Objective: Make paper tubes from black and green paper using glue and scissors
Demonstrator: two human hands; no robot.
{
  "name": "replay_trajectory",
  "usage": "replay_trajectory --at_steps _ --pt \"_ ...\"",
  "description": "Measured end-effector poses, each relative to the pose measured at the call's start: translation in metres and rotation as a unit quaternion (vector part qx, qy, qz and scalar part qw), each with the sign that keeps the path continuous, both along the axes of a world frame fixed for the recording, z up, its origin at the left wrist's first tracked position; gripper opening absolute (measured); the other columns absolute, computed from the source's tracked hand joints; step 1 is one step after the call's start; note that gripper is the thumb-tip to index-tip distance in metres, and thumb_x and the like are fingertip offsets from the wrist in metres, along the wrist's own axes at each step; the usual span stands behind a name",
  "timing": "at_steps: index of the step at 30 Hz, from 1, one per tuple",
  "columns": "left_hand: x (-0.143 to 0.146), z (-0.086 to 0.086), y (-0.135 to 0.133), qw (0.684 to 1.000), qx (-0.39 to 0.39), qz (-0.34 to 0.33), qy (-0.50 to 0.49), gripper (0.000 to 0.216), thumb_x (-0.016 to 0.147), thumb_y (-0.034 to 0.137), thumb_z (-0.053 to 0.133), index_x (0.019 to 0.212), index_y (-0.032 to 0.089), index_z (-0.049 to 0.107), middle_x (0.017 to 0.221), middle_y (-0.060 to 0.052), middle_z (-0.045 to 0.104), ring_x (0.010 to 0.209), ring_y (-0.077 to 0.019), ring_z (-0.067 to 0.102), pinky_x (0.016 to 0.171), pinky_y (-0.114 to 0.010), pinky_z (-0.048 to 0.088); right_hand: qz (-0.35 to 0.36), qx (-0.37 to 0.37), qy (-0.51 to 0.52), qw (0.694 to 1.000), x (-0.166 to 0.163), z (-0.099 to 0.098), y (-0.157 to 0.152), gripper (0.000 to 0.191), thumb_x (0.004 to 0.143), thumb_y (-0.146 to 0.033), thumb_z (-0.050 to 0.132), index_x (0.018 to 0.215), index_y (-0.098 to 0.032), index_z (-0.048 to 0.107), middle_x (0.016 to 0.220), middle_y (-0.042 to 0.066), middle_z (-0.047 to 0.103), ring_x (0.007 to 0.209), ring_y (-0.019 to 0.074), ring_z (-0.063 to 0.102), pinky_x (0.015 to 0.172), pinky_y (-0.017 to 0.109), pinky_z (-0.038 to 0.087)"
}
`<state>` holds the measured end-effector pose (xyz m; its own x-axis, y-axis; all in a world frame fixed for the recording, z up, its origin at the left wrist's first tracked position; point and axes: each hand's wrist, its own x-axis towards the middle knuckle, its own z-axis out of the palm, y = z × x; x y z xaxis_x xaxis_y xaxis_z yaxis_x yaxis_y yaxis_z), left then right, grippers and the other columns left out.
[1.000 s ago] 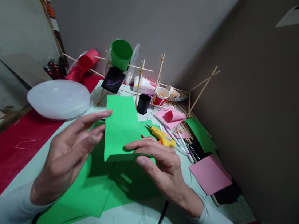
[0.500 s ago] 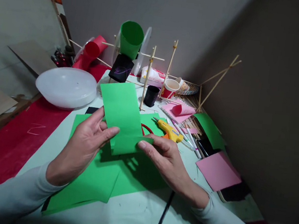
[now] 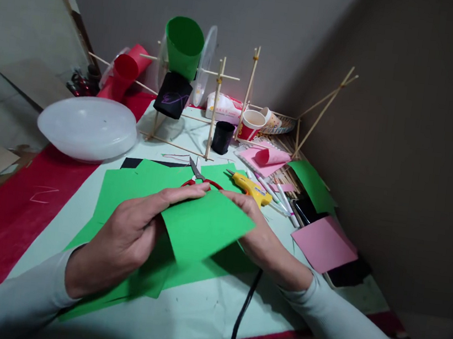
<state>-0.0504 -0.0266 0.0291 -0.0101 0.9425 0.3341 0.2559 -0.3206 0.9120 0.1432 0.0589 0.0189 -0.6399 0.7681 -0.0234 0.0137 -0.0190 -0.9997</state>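
Between my two hands is a piece of green paper (image 3: 206, 225), its free end tilted down toward me. My left hand (image 3: 128, 234) grips its upper left edge, with fingers stretched along the top and the thumb side hidden beneath. On the far right edge my right hand (image 3: 255, 234) holds the paper, most of its fingers hidden behind the sheet. Below my hands lie several larger green sheets (image 3: 118, 194) on the table. Just beyond the paper are scissors (image 3: 196, 169) with red handles, partly covered by my hands. A yellow glue gun (image 3: 251, 188) rests right of them.
At the back, a stick frame (image 3: 215, 107) carries a green paper tube (image 3: 183, 47) and a black cup (image 3: 173, 96). A white plastic lid (image 3: 87, 129) sits left. Pens (image 3: 285, 196), pink paper (image 3: 325, 243) and a red paper cup (image 3: 251, 125) lie right. A black cable (image 3: 244, 311) crosses the front edge.
The green paper strip has been turned, its free end swinging from pointing away to pointing toward me. Both hands moved together at its far edge. The scissors' blades now show.
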Motion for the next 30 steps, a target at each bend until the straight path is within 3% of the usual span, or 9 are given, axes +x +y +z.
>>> replay_trajectory --at_steps 4,9,11,13,16,19,22,24,30 --pt "-0.003 -0.009 0.002 0.995 0.063 -0.034 0.071 0.055 0.091 0.004 0.061 0.134 0.035 0.072 0.14 0.002 0.07 0.128 -0.0253 0.069 0.114 -0.036 0.052 0.0 -0.004 0.004 1.0 -0.001 -0.007 0.002 0.034 0.078 -0.052 0.079 0.082 -0.021 0.067 0.077 0.0 0.065 0.072 0.0161 0.058 0.068 0.029 0.05" --pt "-0.011 -0.024 0.004 0.939 0.253 -0.094 0.215 0.072 0.09 -0.01 0.047 0.154 0.022 0.053 0.153 -0.005 0.06 0.14 -0.0189 0.058 0.12 -0.032 0.046 0.018 0.004 0.017 1.0 0.001 -0.005 0.0 0.031 0.076 -0.045 0.082 0.083 -0.02 0.064 0.083 0.001 0.067 0.08 0.0172 0.062 0.073 0.029 0.052" --pt "-0.013 -0.025 0.002 0.936 0.268 -0.08 0.215 0.071 0.09 -0.011 0.048 0.153 0.021 0.054 0.152 -0.006 0.062 0.139 -0.0178 0.059 0.12 -0.03 0.045 0.016 0.011 0.013 1.0 0.002 0.002 -0.002 0.029 0.08 -0.042 0.08 0.091 -0.021 0.063 0.094 0.002 0.069 0.085 0.0177 0.064 0.075 0.029 0.054" --pt "-0.011 -0.023 0.001 0.963 0.208 -0.037 0.17 0.059 0.094 -0.005 0.05 0.144 0.023 0.064 0.143 -0.003 0.069 0.132 -0.0179 0.066 0.117 -0.029 0.048 0.022 0.003 -0.006 1.0 0.004 0.01 -0.004 0.028 0.086 -0.04 0.075 0.103 -0.022 0.061 0.099 0.002 0.069 0.08 0.0165 0.066 0.07 0.029 0.055" --pt "-0.006 -0.015 0.003 0.999 -0.02 0.02 0.015 0.036 0.098 0.012 0.056 0.124 0.024 0.078 0.122 -0.002 0.081 0.11 -0.0223 0.078 0.102 -0.032 0.06 0.015 0.02 -0.021 0.999 0.008 0.018 -0.006 0.027 0.096 -0.041 0.065 0.115 -0.024 0.057 0.086 -0.002 0.065 0.065 0.0144 0.068 0.058 0.027 0.052" --pt "-0.001 -0.008 0.011 0.96 -0.205 0.008 -0.192 0.028 0.092 0.026 0.07 0.118 0.019 0.08 0.113 -0.007 0.083 0.098 -0.0288 0.08 0.085 -0.036 0.067 -0.051 0.146 -0.034 0.987 0.01 0.015 -0.006 0.019 0.101 -0.038 0.061 0.111 -0.022 0.06 0.087 -0.001 0.065 0.068 0.013 0.068 0.058 0.025 0.05" --pt "0.002 -0.006 0.017 0.917 -0.239 -0.021 -0.319 0.033 0.086 0.026 0.078 0.117 0.018 0.08 0.116 -0.009 0.082 0.108 -0.0314 0.077 0.09 -0.038 0.065 -0.087 0.269 -0.056 0.958 0.009 0.008 -0.004 0.014 0.098 -0.029 0.065 0.109 -0.02 0.063 0.098 0.003 0.068 0.08 0.0136 0.066 0.068 0.027 0.052" --pt "0.003 -0.005 0.018 0.902 -0.244 -0.034 -0.354 0.03 0.084 0.023 0.078 0.114 0.018 0.081 0.114 -0.009 0.083 0.111 -0.0315 0.076 0.092 -0.038 0.064 -0.09 0.301 -0.06 0.947 0.009 0.007 -0.003 0.018 0.094 -0.029 0.069 0.109 -0.02 0.062 0.098 0.003 0.066 0.083 0.0147 0.063 0.071 0.028 0.052" --pt "0.009 -0.005 0.011 0.875 -0.294 -0.081 -0.377 0.027 0.08 0.019 0.078 0.106 0.019 0.083 0.105 -0.008 0.084 0.104 -0.0304 0.077 0.089 -0.037 0.063 -0.062 0.227 -0.05 0.971 0.006 0.007 -0.005 0.024 0.087 -0.019 0.065 0.109 -0.021 0.059 0.094 0.001 0.062 0.079 0.0141 0.059 0.068 0.026 0.049"
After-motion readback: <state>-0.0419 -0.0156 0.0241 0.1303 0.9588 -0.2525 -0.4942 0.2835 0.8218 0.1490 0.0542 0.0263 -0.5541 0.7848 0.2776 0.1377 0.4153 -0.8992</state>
